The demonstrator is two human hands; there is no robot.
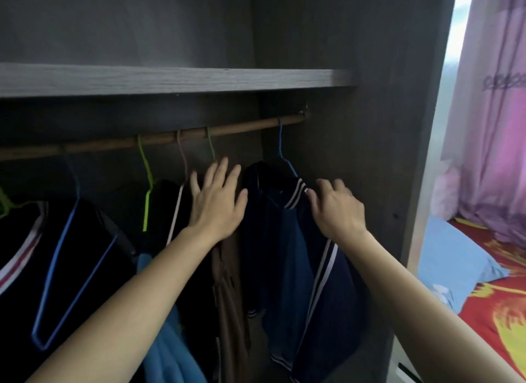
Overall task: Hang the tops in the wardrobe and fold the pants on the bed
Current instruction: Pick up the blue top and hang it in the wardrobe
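A navy jacket with white stripes (287, 254) hangs on a blue hanger (281, 152) at the right end of the wooden rail (242, 130). My right hand (337, 209) has its fingers curled on the jacket's striped collar and shoulder. My left hand (217, 203) is open with spread fingers, laid flat against a brown top (230, 297) just left of the jacket. More dark tops (91, 240) hang further left on green, pink and blue hangers.
A grey shelf (170, 79) runs above the rail. The wardrobe's side panel (398, 126) stands close on the right. Beyond it lie a bed with a red and yellow cover (506, 305), a light blue pillow (452, 257) and a purple curtain (495, 112).
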